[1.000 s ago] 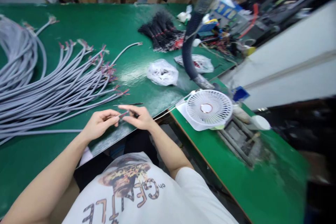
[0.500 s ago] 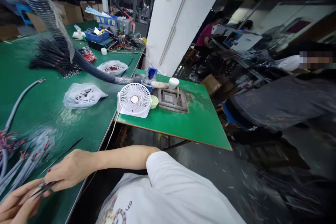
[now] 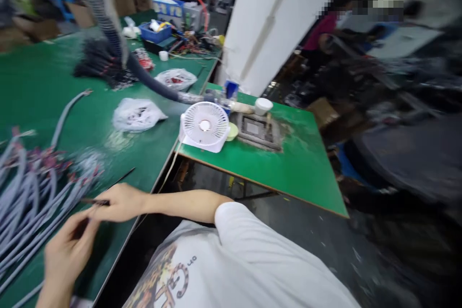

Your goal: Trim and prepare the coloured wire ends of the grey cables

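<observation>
My right hand (image 3: 124, 202) is closed on a pair of dark tweezers (image 3: 96, 201), their tips pointing left. Just below it, my left hand (image 3: 70, 245) has thumb and fingers brought together, almost touching the right hand's fingertips. Whatever sits in that pinch is too small and blurred to make out. A thin black rod or wire (image 3: 124, 177) runs from behind my right hand toward the upper right. Beside both hands, a bundle of grey cables (image 3: 43, 207) with stripped reddish wire ends lies on the green table (image 3: 173, 159).
A white fan (image 3: 205, 126) stands on a smaller green table (image 3: 299, 168) at the right. Plastic bags, including one of small dark parts (image 3: 137, 115), lie farther back. A ribbed hose (image 3: 144, 77) crosses above the bench beside black wire bundles (image 3: 104, 60). People work at far right.
The view has swung left, so the scene sits farther right and more of the grey cables shows. Both hands stay close together, and the tweezers now appear more level.
</observation>
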### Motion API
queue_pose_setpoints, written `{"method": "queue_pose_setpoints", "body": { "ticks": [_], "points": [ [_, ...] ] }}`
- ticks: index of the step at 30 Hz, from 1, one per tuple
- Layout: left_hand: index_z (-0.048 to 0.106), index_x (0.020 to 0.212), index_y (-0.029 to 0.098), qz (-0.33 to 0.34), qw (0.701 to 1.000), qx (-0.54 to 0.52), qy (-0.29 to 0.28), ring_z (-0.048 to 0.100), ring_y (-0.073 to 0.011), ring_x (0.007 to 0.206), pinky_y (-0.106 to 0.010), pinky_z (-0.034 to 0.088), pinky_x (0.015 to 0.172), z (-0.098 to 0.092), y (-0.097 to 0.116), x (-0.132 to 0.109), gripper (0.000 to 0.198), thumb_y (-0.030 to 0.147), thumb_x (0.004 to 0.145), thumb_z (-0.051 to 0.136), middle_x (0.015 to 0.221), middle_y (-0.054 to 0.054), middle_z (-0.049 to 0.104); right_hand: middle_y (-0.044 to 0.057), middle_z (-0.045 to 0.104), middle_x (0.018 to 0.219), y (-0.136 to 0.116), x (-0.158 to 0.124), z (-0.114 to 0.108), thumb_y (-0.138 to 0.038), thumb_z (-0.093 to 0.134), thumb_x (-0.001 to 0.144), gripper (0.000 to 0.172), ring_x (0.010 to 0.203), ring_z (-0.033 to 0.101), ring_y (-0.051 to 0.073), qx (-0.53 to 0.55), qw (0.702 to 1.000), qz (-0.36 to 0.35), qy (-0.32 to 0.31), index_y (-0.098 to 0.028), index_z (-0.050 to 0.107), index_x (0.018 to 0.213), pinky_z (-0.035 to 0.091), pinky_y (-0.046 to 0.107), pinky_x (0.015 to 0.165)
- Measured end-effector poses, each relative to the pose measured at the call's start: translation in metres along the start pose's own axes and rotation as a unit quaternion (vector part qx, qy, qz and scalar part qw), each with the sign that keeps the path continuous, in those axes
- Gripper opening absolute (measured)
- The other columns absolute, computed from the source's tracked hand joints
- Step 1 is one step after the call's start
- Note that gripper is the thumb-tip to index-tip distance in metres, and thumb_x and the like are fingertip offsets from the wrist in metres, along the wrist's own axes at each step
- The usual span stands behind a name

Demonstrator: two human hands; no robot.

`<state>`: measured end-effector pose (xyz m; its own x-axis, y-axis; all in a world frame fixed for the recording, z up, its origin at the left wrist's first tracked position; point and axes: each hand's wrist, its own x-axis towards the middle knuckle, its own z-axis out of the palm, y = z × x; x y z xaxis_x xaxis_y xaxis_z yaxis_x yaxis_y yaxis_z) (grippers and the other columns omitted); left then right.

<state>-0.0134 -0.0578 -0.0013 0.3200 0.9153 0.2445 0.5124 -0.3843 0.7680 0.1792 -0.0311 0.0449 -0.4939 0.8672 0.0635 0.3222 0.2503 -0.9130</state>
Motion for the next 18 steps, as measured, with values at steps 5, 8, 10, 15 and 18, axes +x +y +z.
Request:
{"method": "queue_pose_setpoints", "body": {
  "ticks": [5, 8, 10, 15, 18],
  "points": [
    [0.064, 0.081, 0.018, -0.011, 0.994, -0.015, 0.106, 0.060, -0.0153, 0.073, -0.028, 0.050, 0.068, 0.005, 0.031, 0.008, 0.013, 0.031, 0.083, 0.061, 0.080, -0.004, 0.063, -0.006, 0.043, 0.057, -0.002, -0.003, -0.008, -0.037, 0.055, 0.085, 0.032, 0.056, 0.038, 0.006, 0.011, 0.994, -0.106, -0.008, -0.014, 0.057, 0.064, 0.029, 0.019, 0.055],
    [0.066, 0.082, 0.018, -0.025, 0.989, -0.026, 0.141, 0.059, -0.0143, 0.074, -0.027, 0.049, 0.067, 0.006, 0.038, 0.009, 0.014, 0.031, 0.083, 0.061, 0.080, -0.004, 0.063, -0.006, 0.048, 0.060, 0.003, -0.003, -0.014, -0.037, 0.056, 0.085, 0.026, 0.054, 0.038, 0.006, 0.090, 0.991, -0.089, 0.046, -0.013, 0.066, 0.087, 0.031, 0.019, 0.054],
    [0.067, 0.082, 0.017, -0.023, 0.987, -0.035, 0.152, 0.059, -0.0138, 0.074, -0.026, 0.048, 0.065, 0.005, 0.039, 0.008, 0.013, 0.029, 0.082, 0.062, 0.081, -0.004, 0.063, -0.007, 0.044, 0.055, 0.007, -0.002, -0.015, -0.034, 0.059, 0.083, 0.026, 0.051, 0.036, 0.006, 0.084, 0.992, -0.068, 0.068, -0.013, 0.067, 0.096, 0.031, 0.019, 0.053],
    [0.068, 0.084, 0.018, 0.004, 0.989, -0.012, 0.150, 0.055, -0.0119, 0.068, -0.025, 0.046, 0.064, 0.003, 0.040, 0.006, 0.009, 0.025, 0.082, 0.063, 0.077, -0.002, 0.062, -0.004, 0.055, 0.056, 0.012, 0.001, -0.004, -0.033, 0.057, 0.084, 0.023, 0.051, 0.047, 0.007, 0.094, 0.993, -0.045, 0.047, -0.013, 0.067, 0.080, 0.038, 0.019, 0.055],
    [0.068, 0.084, 0.019, 0.037, 0.982, 0.023, 0.182, 0.056, -0.0130, 0.070, -0.027, 0.046, 0.068, 0.004, 0.041, 0.005, 0.007, 0.023, 0.082, 0.064, 0.076, -0.002, 0.063, -0.003, 0.057, 0.056, 0.007, 0.000, -0.002, -0.032, 0.056, 0.084, 0.022, 0.051, 0.050, 0.007, 0.087, 0.994, -0.050, 0.050, -0.013, 0.065, 0.076, 0.040, 0.019, 0.055]
  ]
}}
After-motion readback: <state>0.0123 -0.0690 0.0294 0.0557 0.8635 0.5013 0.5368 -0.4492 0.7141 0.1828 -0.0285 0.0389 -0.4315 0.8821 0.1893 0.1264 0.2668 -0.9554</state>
